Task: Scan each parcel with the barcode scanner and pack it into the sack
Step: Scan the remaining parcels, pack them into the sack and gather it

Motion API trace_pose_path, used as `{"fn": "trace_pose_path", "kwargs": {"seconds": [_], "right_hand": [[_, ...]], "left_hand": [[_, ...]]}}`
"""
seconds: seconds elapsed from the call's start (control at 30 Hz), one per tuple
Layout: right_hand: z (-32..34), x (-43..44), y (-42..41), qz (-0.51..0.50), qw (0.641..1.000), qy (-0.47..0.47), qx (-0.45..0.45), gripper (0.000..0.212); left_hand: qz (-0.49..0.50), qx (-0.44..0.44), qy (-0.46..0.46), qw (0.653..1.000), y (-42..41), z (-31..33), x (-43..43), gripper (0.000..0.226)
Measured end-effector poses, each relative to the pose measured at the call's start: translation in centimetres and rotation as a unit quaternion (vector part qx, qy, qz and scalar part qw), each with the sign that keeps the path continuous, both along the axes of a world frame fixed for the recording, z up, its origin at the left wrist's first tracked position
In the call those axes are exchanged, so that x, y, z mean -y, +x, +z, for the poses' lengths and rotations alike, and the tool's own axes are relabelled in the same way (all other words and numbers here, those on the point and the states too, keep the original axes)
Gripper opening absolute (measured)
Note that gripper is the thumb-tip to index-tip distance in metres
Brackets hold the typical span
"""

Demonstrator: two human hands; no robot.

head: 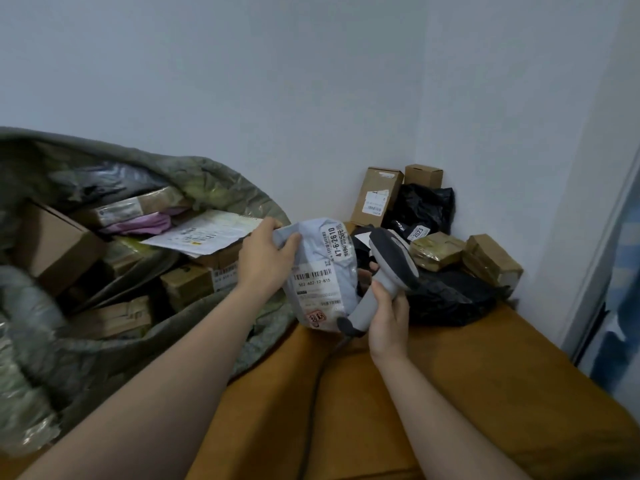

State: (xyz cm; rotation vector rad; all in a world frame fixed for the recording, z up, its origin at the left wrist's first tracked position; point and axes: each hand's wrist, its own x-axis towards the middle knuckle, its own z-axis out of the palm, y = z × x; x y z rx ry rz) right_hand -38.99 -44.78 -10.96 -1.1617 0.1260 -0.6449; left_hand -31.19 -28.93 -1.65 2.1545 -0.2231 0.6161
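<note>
- While the left grip (265,259) pinches the grey parcel (322,271) by its top edge, label facing the person, the right grip (388,317) wraps the scanner (384,271) handle at 3 o'clock, likely lining up the barcode.
- The parcel hangs above the counter (450,375).
- At 9 o'clock the sack (207,181) gapes open, holding boxes (55,244).
- More parcels (436,251) wait at 1 o'clock.

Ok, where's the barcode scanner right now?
Head view, centre-right: the right hand holds the barcode scanner beside the grey parcel gripped by the left hand.
</note>
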Motion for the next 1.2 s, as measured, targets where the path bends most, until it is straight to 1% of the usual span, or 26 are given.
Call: {"fn": "trace_pose_path", "kwargs": {"seconds": [0.07,0.13,0.2,0.27,0.33,0.37,0.47,0.6,0.63,0.7,0.77,0.8,0.87,0.93,1.07,1.2], "right_hand": [[-0.4,0.3,0.2,-0.006,1.000,-0.007,-0.009,0.016],[-0.6,0.7,0.7,-0.008,1.000,-0.008,-0.018,0.012],[-0.9,1.0,1.3,-0.018,0.999,-0.004,-0.029,0.011],[-0.8,1.0,1.8,-0.023,0.999,-0.010,-0.040,0.011],[-0.9,1.1,2.2,-0.020,0.999,-0.009,-0.045,0.011],[-1.0,1.1,2.5,-0.018,0.999,-0.007,-0.048,0.012],[-1.1,1.2,3.0,-0.002,0.999,-0.006,-0.047,0.016],[-0.9,1.0,3.2,0.021,1.000,-0.008,-0.013,0.018],[-0.7,1.0,3.1,0.045,0.999,0.002,-0.006,0.018],[-0.6,0.8,3.0,0.128,0.992,0.005,0.009,0.017],[-0.6,0.4,2.8,0.215,0.976,-0.028,0.016,0.033],[-0.5,0.1,2.7,0.247,0.968,-0.045,0.014,0.040],[-0.3,-0.2,2.4,0.280,0.958,-0.061,0.012,0.044],[-0.1,-0.3,2.2,0.294,0.953,-0.064,0.008,0.044],[0.1,0.0,1.9,0.314,0.947,-0.064,-0.006,0.042],[0.6,0.2,1.6,0.315,0.946,-0.072,-0.005,0.036]], "left_hand": [[-0.002,-0.001,-0.060,0.998,-0.2,-1.3,0.1,0.023],[-0.036,-0.006,-0.136,0.990,-0.5,-2.7,0.3,0.042],[-0.093,-0.034,-0.195,0.976,-0.7,-4.3,0.3,0.060],[-0.161,-0.079,-0.214,0.960,-0.7,-6.4,0.3,0.063],[-0.202,-0.112,-0.192,0.954,-0.5,-8.3,0.1,0.065],[-0.212,-0.112,-0.183,0.953,-0.5,-9.0,0.1,0.065],[-0.194,-0.080,-0.217,0.953,-0.2,-10.0,-0.1,0.060],[-0.113,-0.030,-0.265,0.957,0.1,-9.2,-0.6,0.070],[-0.087,-0.016,-0.262,0.961,0.0,-8.9,-0.8,0.072],[-0.032,0.014,-0.244,0.969,0.1,-8.6,-1.4,0.068],[-0.008,0.030,-0.231,0.973,0.4,-8.6,-2.0,0.059],[-0.006,0.032,-0.226,0.974,0.5,-8.6,-2.3,0.054],[-0.010,0.028,-0.214,0.976,0.8,-9.0,-2.6,0.046],[-0.020,0.025,-0.206,0.978,1.0,-9.2,-2.7,0.043],[-0.044,0.028,-0.223,0.973,0.9,-9.1,-2.9,0.033],[-0.047,0.026,-0.226,0.973,1.3,-9.3,-2.8,0.033]]}}
